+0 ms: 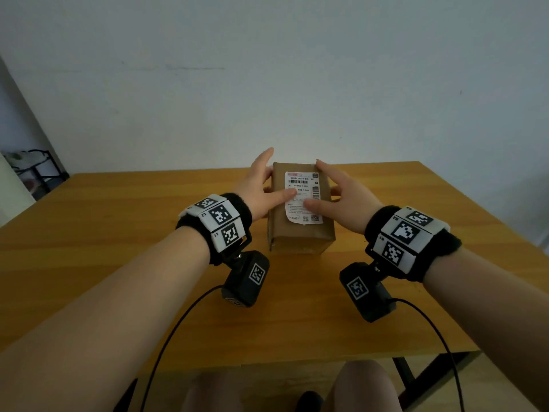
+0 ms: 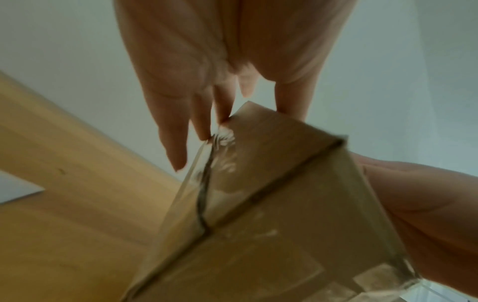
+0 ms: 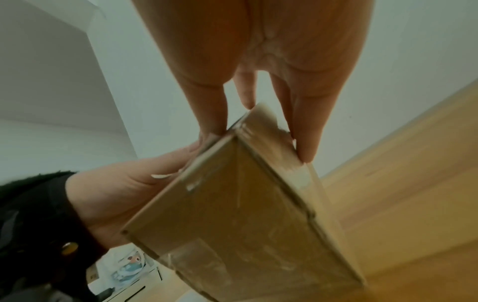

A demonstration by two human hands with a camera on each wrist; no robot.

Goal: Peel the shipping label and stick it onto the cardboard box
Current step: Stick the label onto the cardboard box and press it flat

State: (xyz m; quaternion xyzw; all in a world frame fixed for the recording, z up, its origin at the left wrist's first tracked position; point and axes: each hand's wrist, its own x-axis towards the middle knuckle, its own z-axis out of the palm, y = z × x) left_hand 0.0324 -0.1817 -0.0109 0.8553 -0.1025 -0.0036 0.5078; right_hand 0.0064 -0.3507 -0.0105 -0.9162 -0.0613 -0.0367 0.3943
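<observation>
Grip, left: left hand (image 1: 261, 188) lies against the box's 9 o'clock side, fingers straight and spread, thumb laid flat across the shipping label (image 1: 303, 197); it presses, it does not pinch.
Grip, right: right hand (image 1: 341, 200) mirrors it at 3 o'clock, fingers straight along the side wall, thumb flat on the label's lower half.
Box: cardboard box (image 1: 300, 230) stands on the bench (image 1: 118, 263) straight ahead at 12 o'clock, with both hands bracing it.
Label: already on the box's top face, sitting toward the 3 o'clock edge; the peeling looks done and this reads as the smoothing pass.
Near edge: the label's 6 o'clock end looks slightly wavy and not fully down, though I cannot be sure from the head view.
Risk, crease: thumbs pushing toward each other could trap a bubble or fold the paper over the barcode.
Risk, lift: if that near end goes unpressed, I'd expect it to curl and catch later.
Risk, slide: uneven side pressure could twist the box on the smooth bench and skew the rubbing stroke.
Wrist views: both show straight fingers against glossy taped seams; the label itself is out of sight there.
</observation>
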